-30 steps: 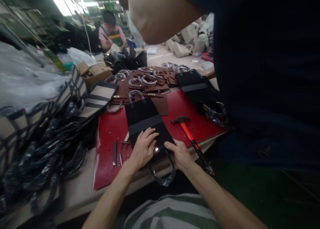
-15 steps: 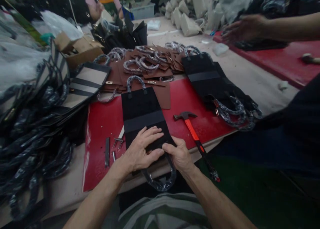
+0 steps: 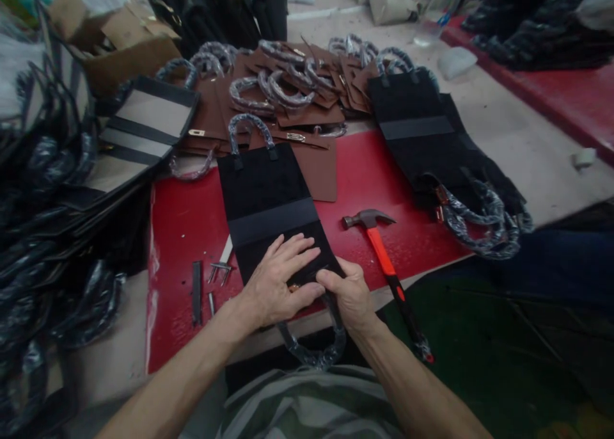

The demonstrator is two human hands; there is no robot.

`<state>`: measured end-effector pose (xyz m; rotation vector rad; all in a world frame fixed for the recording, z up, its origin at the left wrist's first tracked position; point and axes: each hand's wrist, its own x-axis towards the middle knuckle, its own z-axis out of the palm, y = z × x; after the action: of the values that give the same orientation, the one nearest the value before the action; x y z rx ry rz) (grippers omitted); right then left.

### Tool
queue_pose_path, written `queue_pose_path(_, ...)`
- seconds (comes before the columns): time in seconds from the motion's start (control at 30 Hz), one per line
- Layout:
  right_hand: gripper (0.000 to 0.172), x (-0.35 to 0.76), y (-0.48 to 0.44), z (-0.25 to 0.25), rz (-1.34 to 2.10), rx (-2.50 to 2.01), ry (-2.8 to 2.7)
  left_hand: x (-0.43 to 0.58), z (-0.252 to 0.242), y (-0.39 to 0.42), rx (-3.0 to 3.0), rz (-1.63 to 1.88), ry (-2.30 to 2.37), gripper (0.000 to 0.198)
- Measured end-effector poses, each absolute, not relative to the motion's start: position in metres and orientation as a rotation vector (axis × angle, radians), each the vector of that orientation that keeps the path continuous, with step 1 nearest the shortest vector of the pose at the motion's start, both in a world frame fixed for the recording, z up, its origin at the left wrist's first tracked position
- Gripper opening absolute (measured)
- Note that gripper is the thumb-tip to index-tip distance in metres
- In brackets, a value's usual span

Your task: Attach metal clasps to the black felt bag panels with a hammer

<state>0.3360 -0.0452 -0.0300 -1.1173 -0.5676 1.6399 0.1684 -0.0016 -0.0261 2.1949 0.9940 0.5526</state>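
Two hands worked at one black bag panel [image 3: 263, 176], which lay on one red mat [image 3: 357, 176] on worktop [image 3: 513, 125]. Left hand [image 3: 279, 284]: fingers lay flat on panel, slightly spread, gripped nothing. Right hand [image 3: 352, 297]: fingers held panel's near right edge, thumb on top. Panel bore two plastic-wrapped handles [image 3: 252, 120], one at each end. Right of it lay one claw hammer [image 3: 382, 253]; left lay one dark bar [image 3: 196, 292], one pronged tool [image 3: 220, 269]. Beyond, brown panels [image 3: 322, 170] overlapped, not countable.
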Motion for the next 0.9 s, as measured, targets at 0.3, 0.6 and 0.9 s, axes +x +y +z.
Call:
queue_pose_path(0.3,0.028,0.328,-0.038,-0.027,1.567,-1.170,-0.484,0.128,0.018,0.019,1.789,0.992,1.443,0.031)
queue_pose_path(0.6,0.030,0.325,-0.033,-0.030,1.558,-1.128,-0.454,0.039,0.029,-0.001,1.656,-0.163,2.296,0.042)
queue_pose_path(0.9,0.031,0.324,-0.034,-0.041,1.530,-1.091,-0.521,0.049,-0.003,-0.042,1.587,-0.117,2.283,0.039)
